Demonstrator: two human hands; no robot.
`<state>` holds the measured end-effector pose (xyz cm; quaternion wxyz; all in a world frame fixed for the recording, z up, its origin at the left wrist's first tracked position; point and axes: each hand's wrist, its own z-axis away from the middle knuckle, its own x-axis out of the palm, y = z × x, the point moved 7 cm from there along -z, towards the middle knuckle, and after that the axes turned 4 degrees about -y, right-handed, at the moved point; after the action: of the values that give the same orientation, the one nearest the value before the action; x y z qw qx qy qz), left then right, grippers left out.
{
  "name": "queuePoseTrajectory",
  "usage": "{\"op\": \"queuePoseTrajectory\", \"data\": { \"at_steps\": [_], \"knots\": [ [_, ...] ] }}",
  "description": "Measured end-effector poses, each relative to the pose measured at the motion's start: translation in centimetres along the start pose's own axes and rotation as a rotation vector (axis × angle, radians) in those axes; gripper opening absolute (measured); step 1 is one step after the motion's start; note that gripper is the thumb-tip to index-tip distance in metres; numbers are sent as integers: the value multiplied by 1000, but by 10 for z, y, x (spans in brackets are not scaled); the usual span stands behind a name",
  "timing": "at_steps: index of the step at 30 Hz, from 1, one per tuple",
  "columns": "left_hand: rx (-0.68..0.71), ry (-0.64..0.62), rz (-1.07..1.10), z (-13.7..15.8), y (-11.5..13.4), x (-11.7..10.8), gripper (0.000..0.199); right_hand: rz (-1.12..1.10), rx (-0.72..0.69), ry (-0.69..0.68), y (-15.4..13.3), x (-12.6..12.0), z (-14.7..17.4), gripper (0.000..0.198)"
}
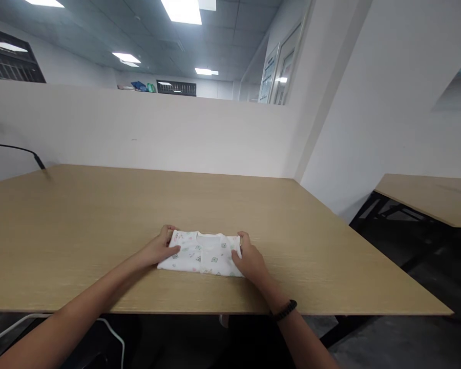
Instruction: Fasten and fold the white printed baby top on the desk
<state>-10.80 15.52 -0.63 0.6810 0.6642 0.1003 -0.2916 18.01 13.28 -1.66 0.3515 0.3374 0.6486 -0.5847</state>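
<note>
A folded white baby shirt (203,253) with small coloured prints lies near the front edge of the wooden table (111,205). Its neckline faces away from me, and a front placket runs down the middle. My left hand (163,248) grips the shirt's left side, thumb on top and fingers around the far corner. On the opposite side, my right hand (250,258) holds the right edge in the same way, with the thumb over the cloth. The fingers under the fabric are partly hidden.
A low white partition (169,133) closes off the table's far side. A black cable (23,149) reaches the far left corner, and a white cable (113,333) hangs below the front edge. Another wooden table (430,200) stands at the right.
</note>
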Motion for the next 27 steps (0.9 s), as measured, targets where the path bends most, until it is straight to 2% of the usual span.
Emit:
{"op": "queuePoseTrajectory", "data": {
  "at_steps": [3,5,7,9,12,15,19,21,24,27],
  "knots": [
    [59,108,-446,8,18,-1,74,189,-61,122,-17,-10,6,61],
    [208,148,-599,13,37,10,68,279,-160,216,-35,-15,11,62],
    [368,97,-670,16,51,31,64,328,-278,219,-53,-10,15,62],
    [421,-15,-715,15,52,53,66,348,-354,146,-64,3,18,60],
    [334,-115,-764,11,40,73,71,349,-322,1,-63,24,17,61],
    [266,-142,-788,7,32,77,75,341,-269,-95,-55,35,12,65],
    [255,-185,-772,-11,28,70,80,341,-237,-170,-49,33,-5,70],
    [242,-166,-763,-29,27,61,82,340,-215,-214,-48,29,-16,72],
    [147,-114,-754,-58,24,47,86,328,-190,-306,-48,26,-34,76],
    [70,-86,-755,-80,23,44,88,331,-128,-373,-51,29,-51,75]
  ]
}}
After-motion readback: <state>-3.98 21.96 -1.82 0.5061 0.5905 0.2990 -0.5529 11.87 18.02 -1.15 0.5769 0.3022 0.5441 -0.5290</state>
